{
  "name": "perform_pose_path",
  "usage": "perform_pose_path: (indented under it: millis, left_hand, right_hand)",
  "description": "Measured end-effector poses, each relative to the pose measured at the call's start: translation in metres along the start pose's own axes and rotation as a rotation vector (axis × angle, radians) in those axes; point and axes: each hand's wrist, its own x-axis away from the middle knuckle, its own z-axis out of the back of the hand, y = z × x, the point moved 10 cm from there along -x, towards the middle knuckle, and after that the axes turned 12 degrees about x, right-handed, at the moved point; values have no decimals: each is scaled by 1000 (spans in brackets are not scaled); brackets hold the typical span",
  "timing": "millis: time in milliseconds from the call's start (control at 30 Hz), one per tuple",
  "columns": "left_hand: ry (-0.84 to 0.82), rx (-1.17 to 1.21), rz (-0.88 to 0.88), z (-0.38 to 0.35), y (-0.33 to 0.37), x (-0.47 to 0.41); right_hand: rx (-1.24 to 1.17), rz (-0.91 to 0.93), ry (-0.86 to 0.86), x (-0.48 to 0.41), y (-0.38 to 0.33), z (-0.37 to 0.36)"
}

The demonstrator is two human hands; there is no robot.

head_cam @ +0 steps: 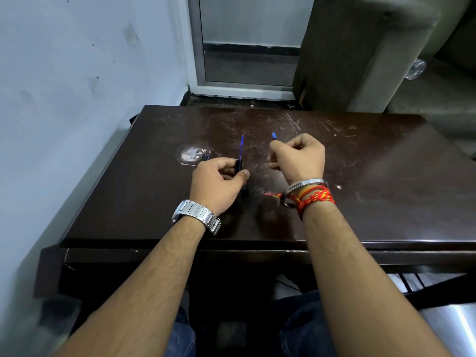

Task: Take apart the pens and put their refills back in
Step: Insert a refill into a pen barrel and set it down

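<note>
Above the desk (pixel 360 176), the left grip (pixel 219 179) pinches a black barrel (pixel 238 166), its blue refill (pixel 241 146) protruding away from the person; the right grip (pixel 298 158) curls round a blue-tipped pen part (pixel 274 136), pointing likewise.

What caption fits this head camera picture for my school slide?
Left hand holds a black pen part with its blue refill sticking out; right hand grips a blue-ended piece.
</note>
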Motion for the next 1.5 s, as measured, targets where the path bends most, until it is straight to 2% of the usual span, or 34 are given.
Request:
perform_pose_path:
  millis: [67, 167, 300, 500, 600, 833, 1167, 1500]
  left_hand:
    - [-11, 0, -5, -3, 2, 1]
    - [-30, -28, -29, -6, 6, 3]
    - [-71, -45, -16, -11, 6, 5]
    - [-71, -46, 2, -12, 7, 7]
    - [-80, -43, 8, -13, 7, 8]
    - [-80, -48, 4, -14, 5, 8]
    - [-94, -53, 9, -14, 4, 8]
    - [-74, -64, -21, -11, 9, 8]
  right_hand:
    - [-60, 43, -21, 1, -6, -3]
    - [-17, 114, -40, 2, -14, -6]
    - [-101, 208, -176, 5, -25, -19]
    - [-306, 98, -143, 6, -23, -18]
    - [-342, 101, -148, 6, -24, -18]
    - [-224, 205, -126, 9, -30, -18]
    - [-205, 248, -134, 7, -30, -20]
    - [-28, 245, -274, 9, -23, -38]
